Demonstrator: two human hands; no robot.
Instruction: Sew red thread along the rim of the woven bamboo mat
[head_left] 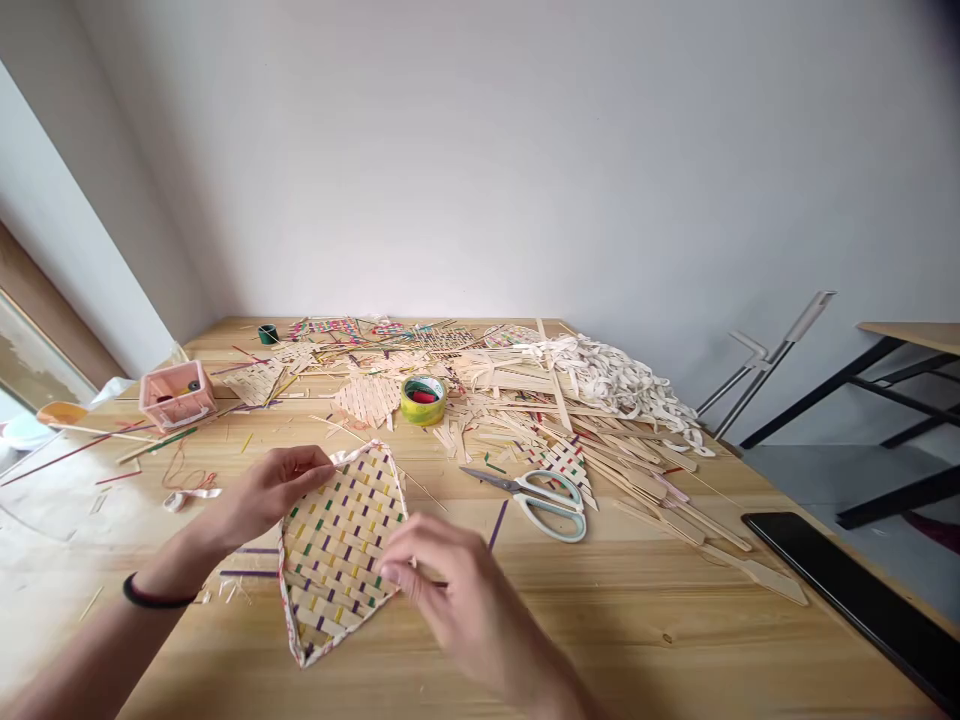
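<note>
1. Left hand (266,492): grip pinched narrow on the top edge of a woven bamboo fan panel (337,545), thumb and fingers closed over its pale trim just left of the panel's upper point. A black wristband (150,598) sits on that forearm.
2. Right hand (450,580): fingertips closed on the panel's right edge, near its lower right side; grip narrow, holding the weave. A thin sliver seems to pass between the fingers, too fine to tell for sure.
3. Panel: leaf-shaped, natural strips crossed with purple, green and yellow ones, lying flat on the worktop (637,640) between the two grips, its lower tip pointing toward the person.
4. Just right of the right grip, apart from it: scissors (540,497) with pale blue handles, blades pointing left. A loose purple strip (498,523) lies between scissors and hand.
5. Beyond both grips: a roll of tape (423,399), yellow-green, among scattered bamboo strips (525,400) and small woven pieces.
6. Far right of the grips: a heap of white looped bands (630,385); a black tablet or phone (847,590) at the worktop's edge.
7. Left beyond the left grip: a pink plastic box (177,394).
</note>
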